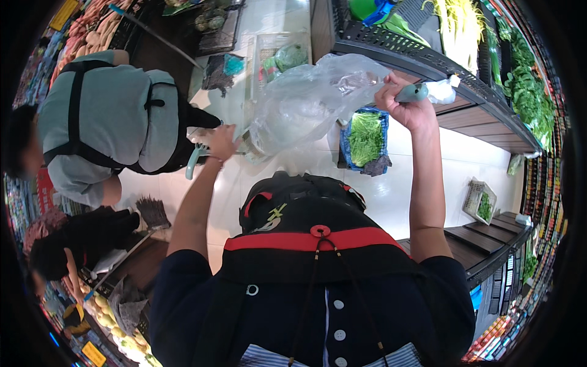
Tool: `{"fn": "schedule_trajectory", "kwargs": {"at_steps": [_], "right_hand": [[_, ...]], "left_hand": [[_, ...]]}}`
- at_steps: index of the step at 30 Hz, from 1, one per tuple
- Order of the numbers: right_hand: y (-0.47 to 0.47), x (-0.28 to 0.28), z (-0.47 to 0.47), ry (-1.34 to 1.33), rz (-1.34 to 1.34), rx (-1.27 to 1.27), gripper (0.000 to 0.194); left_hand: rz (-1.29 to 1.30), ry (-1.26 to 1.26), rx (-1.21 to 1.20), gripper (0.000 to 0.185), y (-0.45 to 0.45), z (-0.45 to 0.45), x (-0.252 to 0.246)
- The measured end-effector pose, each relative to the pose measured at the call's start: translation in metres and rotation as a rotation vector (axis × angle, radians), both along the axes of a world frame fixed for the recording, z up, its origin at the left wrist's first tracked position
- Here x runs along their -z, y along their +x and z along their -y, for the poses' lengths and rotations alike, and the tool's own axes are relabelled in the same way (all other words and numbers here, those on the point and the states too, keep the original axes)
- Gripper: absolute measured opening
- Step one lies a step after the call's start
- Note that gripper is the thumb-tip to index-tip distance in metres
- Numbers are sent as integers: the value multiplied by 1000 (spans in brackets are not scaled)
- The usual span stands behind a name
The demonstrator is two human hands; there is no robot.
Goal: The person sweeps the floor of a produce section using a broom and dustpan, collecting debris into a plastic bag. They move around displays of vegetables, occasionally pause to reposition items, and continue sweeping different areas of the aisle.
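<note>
A large clear plastic bag [298, 103] hangs bunched in front of me, over the white tiled floor. My right hand [406, 103] is closed around the bag's right end. A mint-green handle [412, 93] sticks out of the same fist; what it belongs to is hidden. At the bag's left side, my left hand [222, 142] has its fingers curled, with a curved mint-green handle [192, 163] and something whitish beside it. Whether those fingers also hold the bag I cannot tell. Below the bag stands a blue crate [345, 153] of leafy greens [365, 137], a dark cloth [377, 166] over its near corner.
Close on my left, a person in a grey-green top [105, 114] bends over; another person [87, 243] leans at a produce stand. A black-edged vegetable shelf [394, 57] runs along the right. Behind the bag is a white crate [305, 39], and a white basket [472, 197] stands at right.
</note>
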State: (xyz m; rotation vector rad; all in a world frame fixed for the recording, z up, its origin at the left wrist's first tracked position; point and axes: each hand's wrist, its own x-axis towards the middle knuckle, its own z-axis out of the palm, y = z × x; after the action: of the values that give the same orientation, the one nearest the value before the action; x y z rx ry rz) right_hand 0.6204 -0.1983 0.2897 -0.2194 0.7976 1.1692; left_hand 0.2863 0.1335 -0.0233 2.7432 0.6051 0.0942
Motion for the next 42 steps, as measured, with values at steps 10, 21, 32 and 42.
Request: {"fn": "schedule_trajectory", "kwargs": {"at_steps": [10, 21, 32, 42], "right_hand": [[-41, -55, 67, 73, 5, 58, 17], [-39, 16, 66, -57, -78, 25, 15], [-78, 206, 116, -269, -61, -304, 15], [-69, 203, 130, -190, -340, -190, 21]], "left_hand": [[16, -307, -626, 32, 102, 65, 43], [806, -305, -525, 15, 100, 22, -196], [-342, -235, 402, 29, -9, 111, 30], [711, -1246, -494, 37, 48, 80, -85]]}}
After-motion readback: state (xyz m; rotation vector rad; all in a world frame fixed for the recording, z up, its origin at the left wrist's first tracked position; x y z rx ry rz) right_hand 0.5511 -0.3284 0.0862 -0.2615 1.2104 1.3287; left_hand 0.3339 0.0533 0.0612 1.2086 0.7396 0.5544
